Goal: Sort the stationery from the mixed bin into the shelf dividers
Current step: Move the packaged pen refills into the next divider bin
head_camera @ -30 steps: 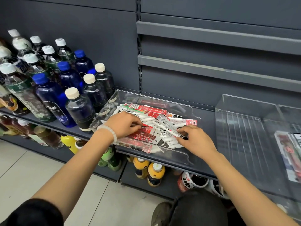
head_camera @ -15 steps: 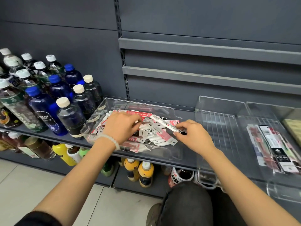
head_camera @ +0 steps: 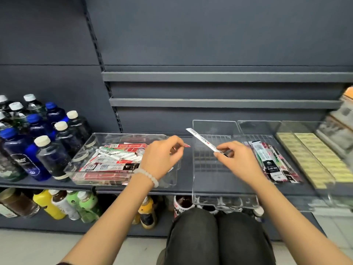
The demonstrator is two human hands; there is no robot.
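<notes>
Right hand (head_camera: 241, 162) raised over the clear divider tray (head_camera: 223, 188), fingers curled and pinched on the near end of a white packaged pen (head_camera: 205, 141), thumb and forefinger clamped round its dark lower tip. Pen slanting up and away from those fingertips, toward the far left corner of the tray, held clear of the tray floor. Left hand (head_camera: 162, 159) hovering at the right end of the mixed bin (head_camera: 80, 159), fingers curled, thumb and forefinger nipped together on a small red item (head_camera: 186, 145) that pokes out rightward past the fingertips; too small to tell more than its colour. Left of those fingers, in the bin, a jumble of red and white stationery packets (head_camera: 116, 159) lying flat and crossed over one another. White bead bracelet (head_camera: 148, 175) on the left wrist. Right of the right-hand fingers, in the next divider, a sheaf of packaged pens (head_camera: 271, 161) lying lengthwise, some black-labelled. Further right again, yellow-patterned packs (head_camera: 313, 155) in rows. Far left of the bin, standing bottles (head_camera: 38, 142) with white and blue caps on the same shelf (head_camera: 183, 185). Below the hands, more bottles on the lower shelf and dark trousers (head_camera: 217, 240) at the knees.
</notes>
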